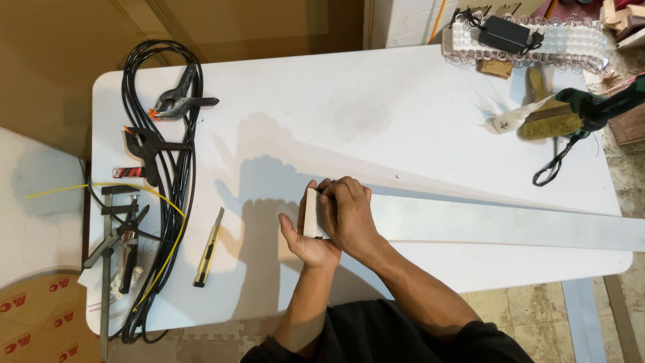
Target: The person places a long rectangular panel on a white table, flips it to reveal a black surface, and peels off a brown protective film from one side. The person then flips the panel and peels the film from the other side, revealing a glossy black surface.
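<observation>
You hold a small pale block [312, 213] upright on its edge at the left end of a long flat grey strip [510, 225] lying across the white table.

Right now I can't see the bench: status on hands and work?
Left hand and right hand both grip the pale block at the end of the long strip. Knife lies left, apart.

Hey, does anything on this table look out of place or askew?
The long grey strip runs past the white table's right edge, unsupported. On the left, black cables and clamps lie tangled, overhanging the near edge.
</observation>
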